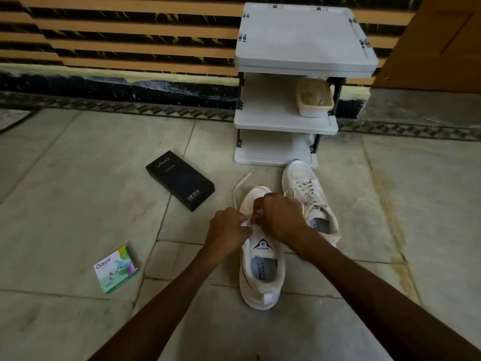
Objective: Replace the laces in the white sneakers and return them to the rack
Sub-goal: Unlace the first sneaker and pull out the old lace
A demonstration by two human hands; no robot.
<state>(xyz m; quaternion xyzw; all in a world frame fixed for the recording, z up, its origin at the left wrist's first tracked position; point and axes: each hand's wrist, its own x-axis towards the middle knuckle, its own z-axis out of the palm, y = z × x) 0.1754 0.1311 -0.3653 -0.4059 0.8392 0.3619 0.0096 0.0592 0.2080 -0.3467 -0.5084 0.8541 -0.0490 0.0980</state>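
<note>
Pinching 1 lace (237, 190) w/ 2 hands (229, 227) (281, 214) atop nearer of 2 sneakers (261, 269) (307, 188).

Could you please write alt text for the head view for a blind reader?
Left hand and right hand hold a white lace at the near sneaker on the floor. The laced second sneaker stands beside it, before a white rack; a black box lies left.
</note>
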